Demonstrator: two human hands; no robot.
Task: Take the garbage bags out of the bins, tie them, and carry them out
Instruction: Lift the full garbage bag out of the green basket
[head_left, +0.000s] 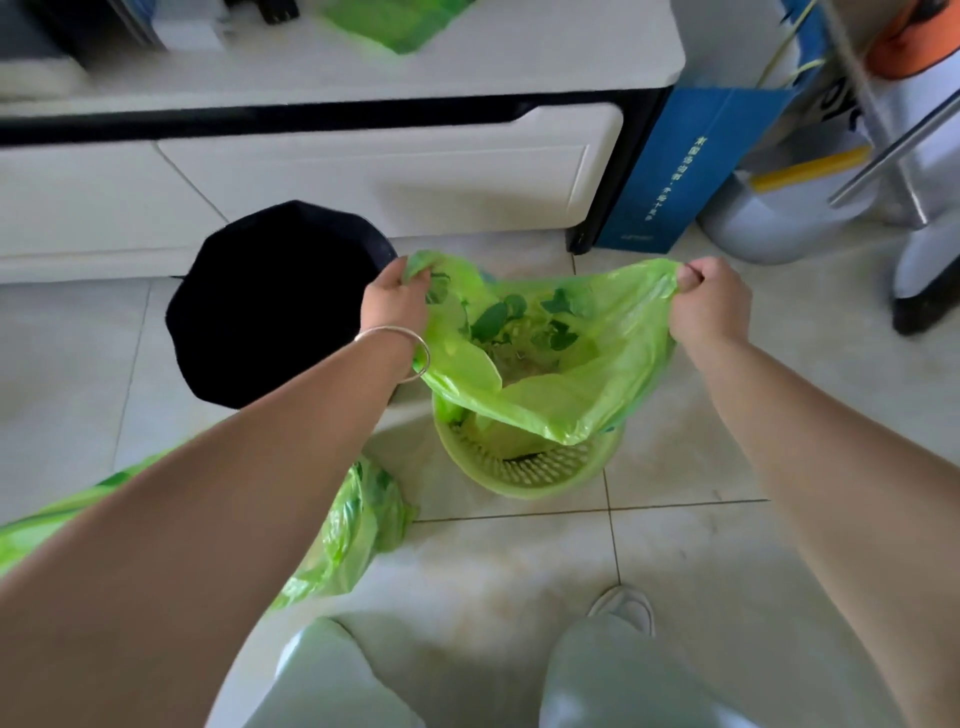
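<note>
Garbage bag (550, 384), thin green film, soft and probably light, sits half raised in the green slotted bin (524, 467). Left hand (395, 301) and right hand (709, 304) each pinch opposite rim corners, the best holds. Beyond, a black bin (270, 306) stands against the cabinet.

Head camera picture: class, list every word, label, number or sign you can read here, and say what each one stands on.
Blue paper bag beside the cabinet: a column of light characters runs down its side, too blurred to read.
Same blue bag, bottom edge: a small light mark, too small to read.
White object behind the bag: part of dark lettering, cut off and unreadable.
Green garbage bag, green bin, black bin: no text visible.
</note>
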